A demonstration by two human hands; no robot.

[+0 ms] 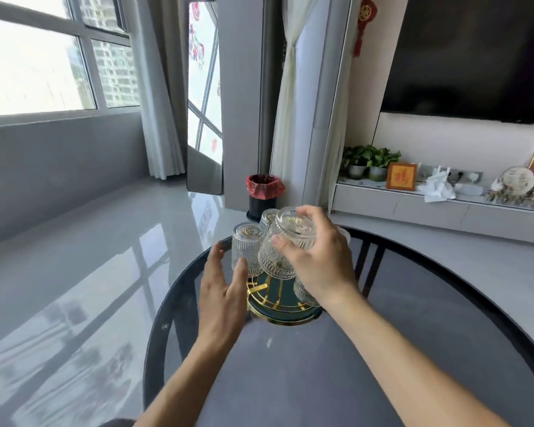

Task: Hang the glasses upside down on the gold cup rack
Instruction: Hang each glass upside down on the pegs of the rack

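Note:
The gold cup rack (273, 306) with a dark green round base stands on the far part of a round glass table (321, 359). Several ribbed clear glasses hang upside down on it. My right hand (318, 260) grips one upside-down glass (293, 229) at the top of the rack, fingers around its base. Another upside-down glass (247, 248) hangs at the left. My left hand (221, 291) is open beside the rack's left edge, its thumb close to that left glass. A further glass (304, 292) is partly hidden under my right wrist.
A black bin with a red bag (264, 192) stands on the floor behind the table. A low white shelf (413, 204) at the right carries plants, a frame and ornaments. A leaning mirror (204, 118) stands by the curtain. Glossy grey floor lies to the left.

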